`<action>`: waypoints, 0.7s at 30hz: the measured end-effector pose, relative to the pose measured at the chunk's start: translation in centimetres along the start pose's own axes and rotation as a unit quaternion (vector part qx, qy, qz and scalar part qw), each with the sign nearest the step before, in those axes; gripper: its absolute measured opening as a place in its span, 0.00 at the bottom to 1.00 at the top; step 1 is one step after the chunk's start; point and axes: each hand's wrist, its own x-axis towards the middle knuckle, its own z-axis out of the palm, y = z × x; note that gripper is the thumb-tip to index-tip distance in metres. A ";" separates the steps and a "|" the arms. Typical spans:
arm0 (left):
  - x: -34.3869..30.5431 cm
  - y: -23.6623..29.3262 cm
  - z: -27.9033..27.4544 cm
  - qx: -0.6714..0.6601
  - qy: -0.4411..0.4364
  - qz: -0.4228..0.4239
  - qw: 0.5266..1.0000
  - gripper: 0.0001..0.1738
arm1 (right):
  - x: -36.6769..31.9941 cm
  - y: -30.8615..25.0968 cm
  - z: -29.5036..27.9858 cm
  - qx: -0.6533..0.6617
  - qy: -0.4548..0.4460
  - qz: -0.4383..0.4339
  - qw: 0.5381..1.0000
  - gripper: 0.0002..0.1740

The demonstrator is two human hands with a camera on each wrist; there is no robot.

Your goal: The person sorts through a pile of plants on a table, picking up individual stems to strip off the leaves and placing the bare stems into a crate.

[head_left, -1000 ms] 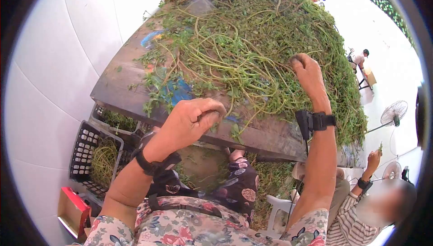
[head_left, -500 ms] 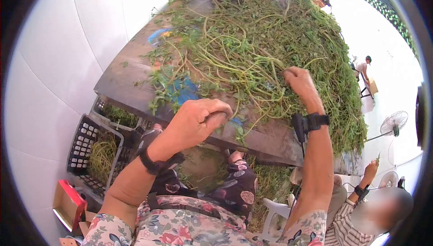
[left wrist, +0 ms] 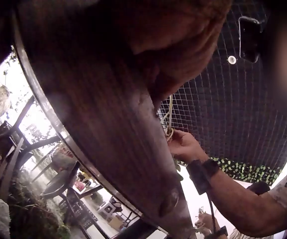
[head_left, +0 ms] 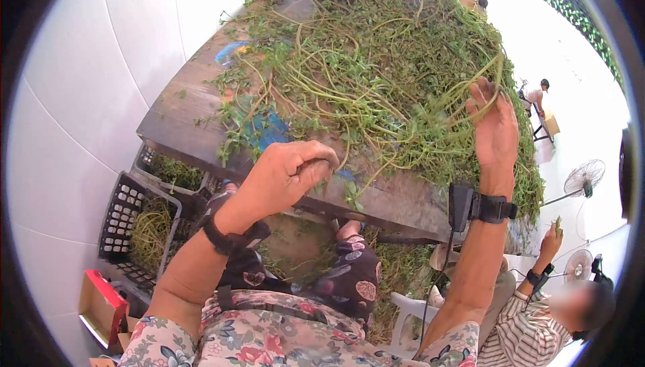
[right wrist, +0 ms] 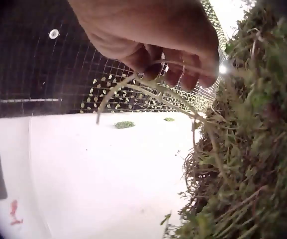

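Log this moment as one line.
right hand: pinching stems | left hand: fingers curled near table edge, contents unclear | leafy greens: heaped on table

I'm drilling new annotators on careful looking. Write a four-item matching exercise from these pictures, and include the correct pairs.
Column one
1. Right hand
2. Left hand
3. Nearer black crate
4. Striped shirt

Column two
A. At the lower right of the head view
B. Fingers curled, by the table's near edge
C. At the left of the head view, pale stems inside
D. Holding a long plant stem

Pairs: 1-D; 2-B; 3-C; 4-A
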 end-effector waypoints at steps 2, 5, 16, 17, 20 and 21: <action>0.0 0.0 -0.1 0.015 -0.004 0.002 1.000 0.07 | -0.5 -0.2 0.3 0.044 0.019 0.043 0.998 0.13; -0.1 -0.3 0.2 0.020 0.005 -0.003 1.000 0.07 | -0.6 0.3 0.2 0.013 0.021 0.049 0.998 0.15; -0.1 0.0 0.0 0.033 -0.003 -0.003 0.999 0.07 | -5.7 1.3 7.1 -0.450 -0.235 -0.057 0.860 0.23; -0.1 0.3 -0.1 0.027 -0.009 -0.024 0.999 0.07 | -4.9 1.5 7.1 -0.469 -0.234 -0.082 0.848 0.23; -0.1 -0.4 0.3 0.015 0.020 0.026 0.999 0.07 | -2.6 2.4 7.1 -0.494 -0.236 -0.093 0.832 0.23; -0.1 -0.6 0.3 0.015 0.017 0.022 0.999 0.07 | -2.0 2.7 7.3 -0.513 -0.241 -0.094 0.819 0.22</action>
